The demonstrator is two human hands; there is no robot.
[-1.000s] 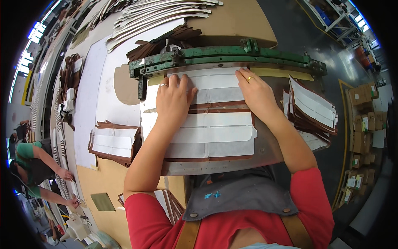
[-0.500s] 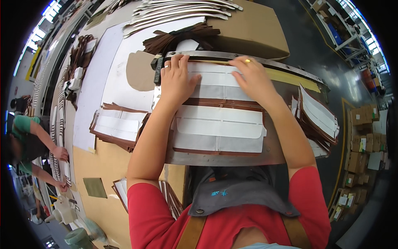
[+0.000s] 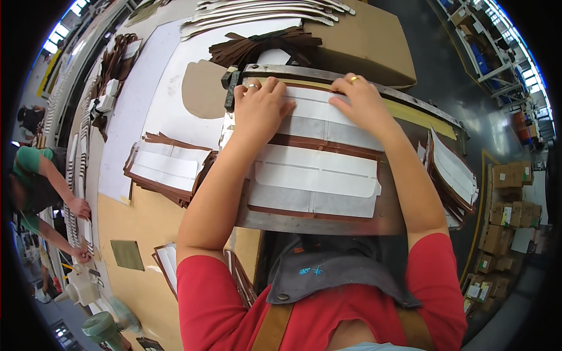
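Item 1, far panel [image 3: 319,109], white and grey w/ brown edging: lying flat on the metal bed [image 3: 389,202], its far edge sitting just by the steel rail [image 3: 310,72].

Change: the green bar, spanning that far edge 1 s ago, isn't showing now; the rail is showing in its place. For the work in hand, this is prob. leaving you freer access to the far edge, w/ placement at the rail being what counts.

Item 2, L hand [image 3: 261,109]: you're resting it at the panel's far L part, fingers bending more than 1 s ago, thumb standing apart.
Item 3, R hand [image 3: 363,106]: you're resting it farther R on the same edge, fingers bending, thumb lying inward. Grip, both: thumbs & fingers spreading moderately; can't tell if fingertips are pinching the edge.

Item 4, near panel [image 3: 319,168], similar: lying untouched btwn your forearms.
Item 5, yellow strip [image 3: 417,119]: running along the rail, R side.
Item 6, panel stacks: one sitting L [image 3: 167,168], one R [image 3: 453,164].
Item 7, brown strap bundle [image 3: 254,48]: lying beyond the rail, beside the cardboard box [image 3: 374,47].
Item 8, co-worker, green sleeve [image 3: 29,162]: working far L.
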